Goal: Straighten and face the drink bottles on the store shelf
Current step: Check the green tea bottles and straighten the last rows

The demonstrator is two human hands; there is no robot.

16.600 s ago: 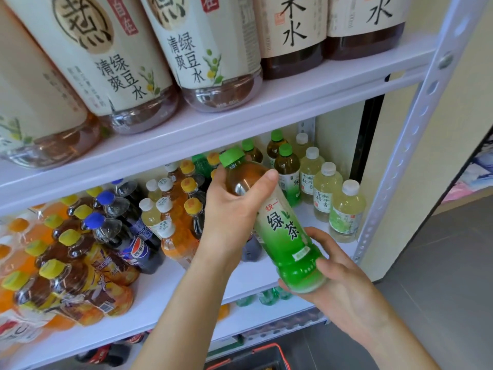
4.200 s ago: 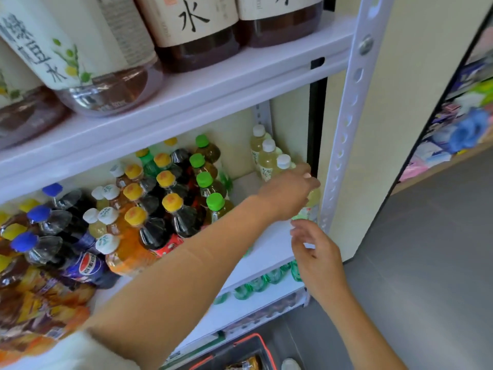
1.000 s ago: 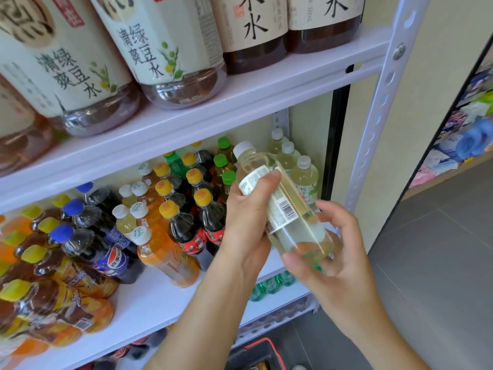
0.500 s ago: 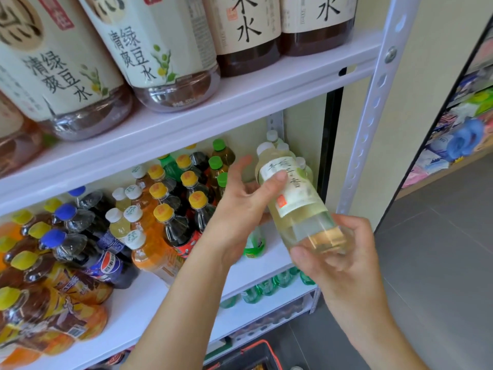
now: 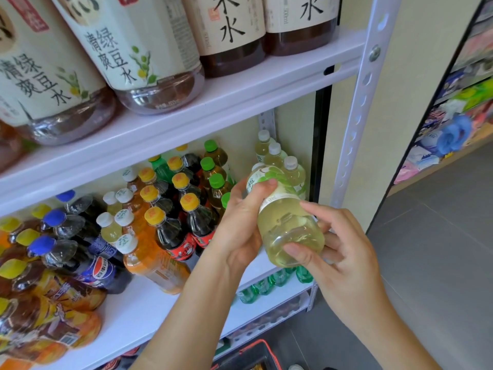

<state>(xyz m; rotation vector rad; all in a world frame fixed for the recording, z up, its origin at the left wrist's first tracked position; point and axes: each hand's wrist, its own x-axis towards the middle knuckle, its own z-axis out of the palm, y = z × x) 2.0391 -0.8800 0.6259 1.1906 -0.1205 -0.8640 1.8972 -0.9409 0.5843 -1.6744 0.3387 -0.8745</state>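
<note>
Fingers [image 5: 262, 184] of left hand [image 5: 240, 225] wrap bottle [image 5: 289, 225] at label; right hand [image 5: 349, 265] grips its base. Bottle tilted, cap twd shelf [image 5: 138, 313], held just in front of shelf's right end.

**One head view, close in**

The wide-angle head camera looks forward and down from near the white shelf [image 5: 138, 311], facing its right end by the upright post [image 5: 357, 124]. The left hand [image 5: 240, 231] and right hand [image 5: 344, 260], holding the pale bottle [image 5: 288, 228], sit mid-frame, with grey floor [image 5: 440, 249] at right.
</note>
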